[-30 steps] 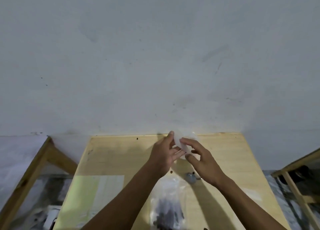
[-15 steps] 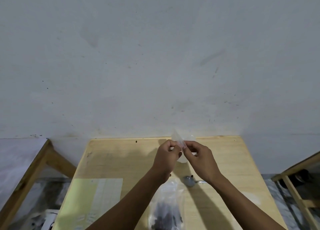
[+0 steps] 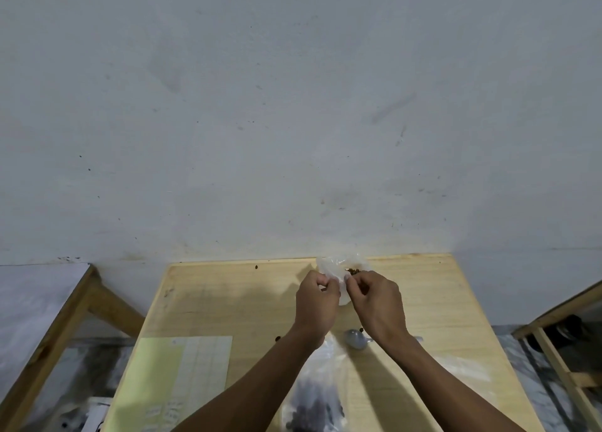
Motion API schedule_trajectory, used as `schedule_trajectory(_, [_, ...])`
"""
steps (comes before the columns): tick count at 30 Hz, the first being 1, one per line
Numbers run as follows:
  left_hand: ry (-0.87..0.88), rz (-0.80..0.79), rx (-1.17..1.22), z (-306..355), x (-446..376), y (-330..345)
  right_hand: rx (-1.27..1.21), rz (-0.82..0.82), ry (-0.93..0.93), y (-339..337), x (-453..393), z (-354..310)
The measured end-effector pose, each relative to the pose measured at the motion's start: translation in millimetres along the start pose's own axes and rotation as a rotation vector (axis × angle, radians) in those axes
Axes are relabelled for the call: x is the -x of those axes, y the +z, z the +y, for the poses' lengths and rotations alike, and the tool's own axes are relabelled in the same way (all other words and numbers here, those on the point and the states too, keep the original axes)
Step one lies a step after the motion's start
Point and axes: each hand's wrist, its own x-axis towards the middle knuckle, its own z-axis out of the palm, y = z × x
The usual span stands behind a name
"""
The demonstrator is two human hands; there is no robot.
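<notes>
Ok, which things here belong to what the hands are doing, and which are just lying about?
In the job: small bag, pinched by left hand and right hand; dark bits inside it; likely also the spoon and big bag, both untouched.
Lying about: yellow sheet; flat plastic piece.

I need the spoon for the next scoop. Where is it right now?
In the head view the grey spoon lies on the wooden table, under the right hand, just right of the big clear bag.

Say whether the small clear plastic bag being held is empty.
Not empty: dark brown bits show inside the small clear plastic bag that the left hand and right hand pinch.
</notes>
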Motion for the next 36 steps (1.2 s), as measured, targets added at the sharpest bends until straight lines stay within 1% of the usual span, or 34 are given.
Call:
schedule_trajectory(3, [-0.009, 0.006, -0.046, 2.4, 4.4, 2.1, -0.010, 0.121, 0.043, -1.9, -9.5, -2.0])
schedule_trajectory(5, [0.001, -0.029, -0.106, 2.7, 10.9, 2.4, -0.021, 0.166, 0.075, -8.0, -19.3, -4.0])
schedule_trajectory(8, [0.049, -0.031, -0.150, 3.9, 15.5, 2.1, -0.009, 0.126, 0.056, -11.7, -24.5, -5.1])
schedule_trajectory(10, [0.167, -0.004, -0.201, 2.0, 11.3, -2.3, -0.017, 0.068, 0.047, -13.6, -20.5, -6.8])
schedule_trajectory(12, [0.283, -0.036, -0.288, 0.7, 7.1, -7.4, -0.066, 0.019, 0.054, -16.0, -17.4, -4.3])
schedule_trajectory(15, [0.272, -0.159, -0.365, -3.9, 5.4, -12.8, -0.166, 0.011, 0.109, -16.8, -15.9, 0.5])
schedule_trajectory(16, [0.275, -0.175, -0.368, -7.1, 5.3, -13.7, -0.194, 0.020, 0.127, -16.7, -16.1, 1.7])
schedule_trajectory(20, [0.381, -0.153, -0.419, -21.7, 9.3, -16.0, -0.248, 0.021, 0.187, -15.3, -17.3, 4.0])
schedule_trajectory(23, [0.448, -0.187, -0.429, -34.9, 7.0, -18.8, -0.254, -0.001, 0.218, -15.9, -17.5, 6.1])
schedule_trajectory(25, [0.476, -0.202, -0.484, -42.4, 5.8, -20.1, -0.273, -0.021, 0.259, -13.5, -17.0, 9.3])
schedule_trajectory(28, [0.481, -0.117, -0.612, -52.3, 8.4, -18.7, -0.342, -0.070, 0.312, -7.0, -14.0, 11.2])
schedule_trajectory(30, [0.486, -0.071, -0.630, -57.4, 10.6, -17.4, -0.387, -0.095, 0.338, -4.7, -12.4, 12.1])
schedule_trajectory(33, [0.489, -0.049, -0.645, -62.5, 10.0, -19.8, -0.402, -0.116, 0.365, -5.9, -12.4, 13.8])
schedule_trajectory(36, [0.552, -0.025, -0.647, -66.2, 8.2, -25.3, -0.447, -0.154, 0.374, -10.1, -13.8, 15.7])
